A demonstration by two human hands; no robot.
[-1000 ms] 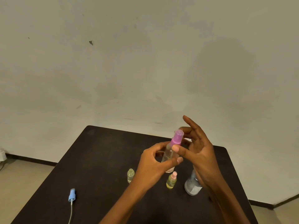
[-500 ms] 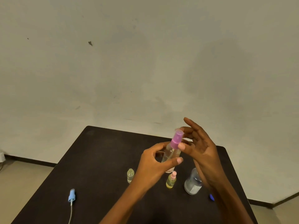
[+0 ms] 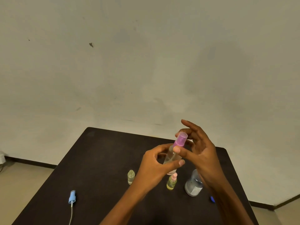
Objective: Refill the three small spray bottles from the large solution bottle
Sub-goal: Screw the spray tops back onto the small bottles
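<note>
At far L, a blue pump head (image 3: 71,196) w/ its tube is seen lying on the table (image 3: 100,159), not moved since 1 s ago. Next to it, an uncapped small bottle (image 3: 131,177) is left standing. At centre, the clear spray bottle (image 3: 172,157) is held above the table by the left hand (image 3: 154,169), fingers & thumb curled round its body; its position is almost unchanged. Its purple cap (image 3: 180,140) is pinched at the collar by thumb & forefinger of the right hand (image 3: 201,153). The thumb is shifted a little vs. 0.5 s ago, so the cap is probably being twisted; on or off cannot be told. Below, a pink-topped small bottle (image 3: 172,181) and, at R, the large solution bottle (image 3: 194,185) are left untouched on the table.
</note>
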